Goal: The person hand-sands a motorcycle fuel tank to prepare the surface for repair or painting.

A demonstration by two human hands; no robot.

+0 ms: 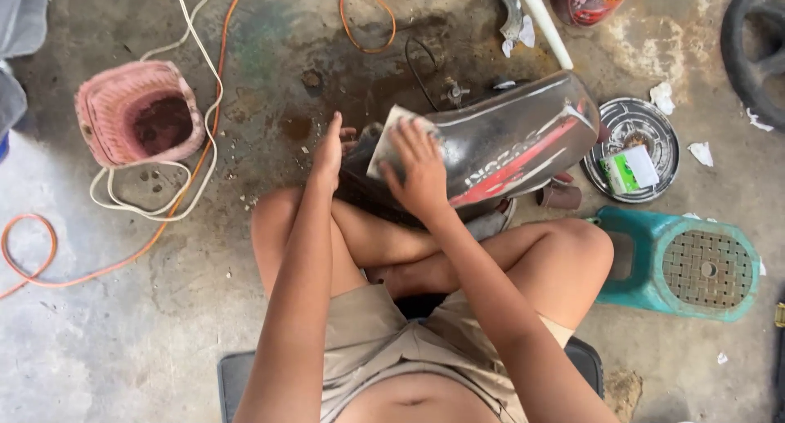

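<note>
A black motorcycle body panel [507,141] with red striping rests across my crossed legs, its far end over the floor. My right hand [421,170] presses a grey sheet of sandpaper [391,133] flat against the panel's near end. My left hand [329,149] grips the panel's left edge with the fingers pointing up. I sit on a dark cushion [237,374] on the concrete floor.
A pink woven basket [139,112] stands at the left, ringed by white and orange cords [196,137]. A round metal dish [636,149] holding a small green box lies right of the panel. A teal plastic stool [679,264] lies tipped on its side. A tyre [756,47] shows top right.
</note>
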